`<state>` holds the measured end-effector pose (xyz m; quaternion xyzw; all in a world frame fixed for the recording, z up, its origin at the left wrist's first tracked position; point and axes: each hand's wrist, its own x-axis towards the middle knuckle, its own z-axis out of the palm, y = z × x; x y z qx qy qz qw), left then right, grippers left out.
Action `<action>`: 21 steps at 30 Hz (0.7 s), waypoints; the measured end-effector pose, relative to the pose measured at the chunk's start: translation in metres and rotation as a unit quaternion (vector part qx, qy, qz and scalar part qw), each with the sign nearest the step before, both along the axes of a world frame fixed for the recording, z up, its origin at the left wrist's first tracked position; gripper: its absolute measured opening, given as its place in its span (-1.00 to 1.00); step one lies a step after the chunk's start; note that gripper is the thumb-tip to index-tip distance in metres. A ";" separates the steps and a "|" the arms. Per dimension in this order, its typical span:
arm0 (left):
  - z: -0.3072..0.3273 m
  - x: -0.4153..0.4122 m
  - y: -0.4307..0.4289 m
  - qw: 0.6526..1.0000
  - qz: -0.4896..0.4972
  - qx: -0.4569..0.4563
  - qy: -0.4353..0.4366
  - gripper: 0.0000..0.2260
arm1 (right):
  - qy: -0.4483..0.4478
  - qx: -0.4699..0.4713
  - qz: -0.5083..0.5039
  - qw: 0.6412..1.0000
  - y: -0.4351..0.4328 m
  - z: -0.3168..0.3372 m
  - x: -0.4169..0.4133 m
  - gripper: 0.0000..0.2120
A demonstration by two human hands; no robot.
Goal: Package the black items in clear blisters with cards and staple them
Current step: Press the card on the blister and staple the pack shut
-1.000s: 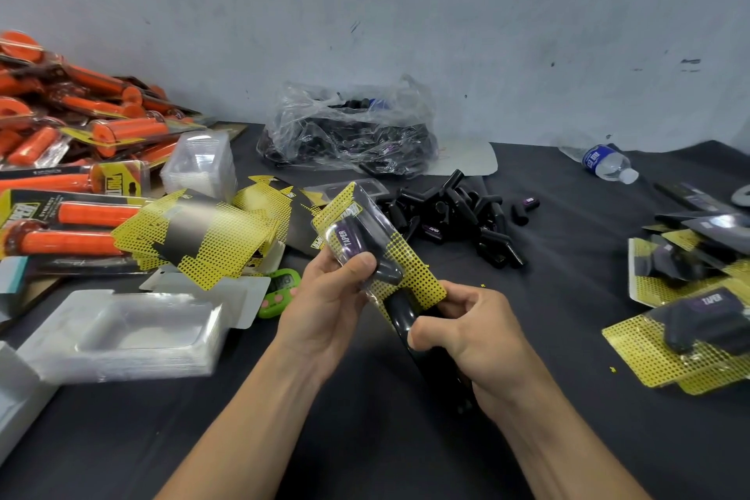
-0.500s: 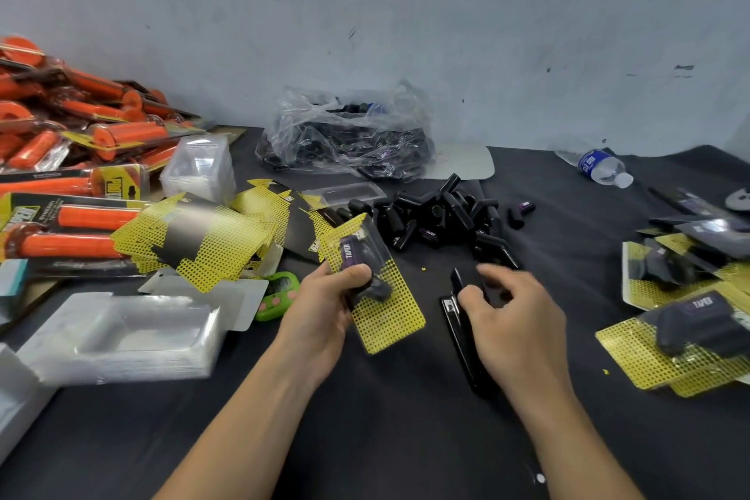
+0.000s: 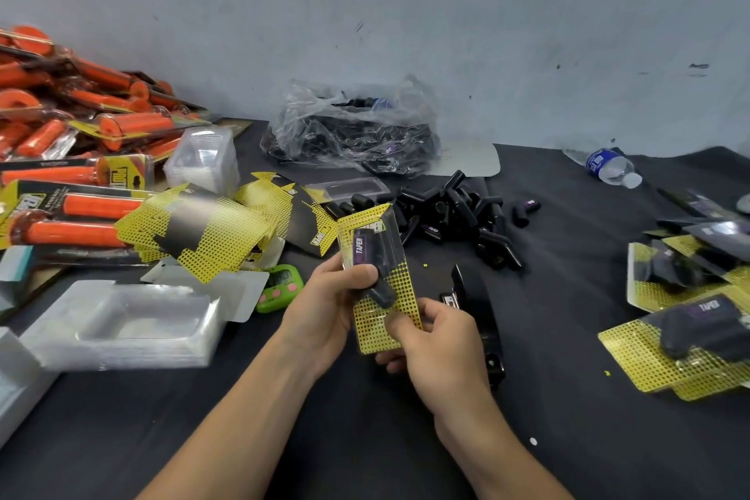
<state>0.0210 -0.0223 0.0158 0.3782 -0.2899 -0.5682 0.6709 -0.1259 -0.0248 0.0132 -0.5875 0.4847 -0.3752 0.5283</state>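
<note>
**Holding the pack even for the staple**

The person is holding the blister pack over the middle of the bench. The left hand is gripping its upper half, with the thumb pressing the clear cover over the black item. The right hand is pinching the near end of the yellow card with curled fingers. The stapler is lying just to the right. I think the card and plastic edges should be lying even, with fingers away from the corner, before stapling.

A pale grey wall with small dark marks fills the upper frame; below is a table covered in black.
</note>
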 end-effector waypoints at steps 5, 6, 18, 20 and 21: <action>-0.002 0.000 0.000 0.999 -0.010 -0.001 -0.031 -0.73 | -0.008 0.010 0.022 1.000 -0.001 -0.002 0.000 -0.81; -0.003 0.000 0.000 0.999 -0.013 -0.002 -0.036 -0.71 | -0.024 0.018 0.023 0.999 -0.001 -0.003 0.000 -0.80; -0.003 -0.001 0.002 0.972 0.004 -0.037 -0.232 -0.86 | -0.254 -0.019 -0.069 0.965 -0.004 0.002 0.002 -0.81; -0.005 0.000 0.001 0.968 0.024 -0.037 -0.247 -0.87 | -0.251 -0.035 -0.075 0.964 -0.002 0.002 0.002 -0.81; -0.006 0.001 0.001 0.969 0.034 -0.033 -0.242 -0.88 | -0.253 -0.041 -0.077 0.964 -0.002 0.002 0.001 -0.82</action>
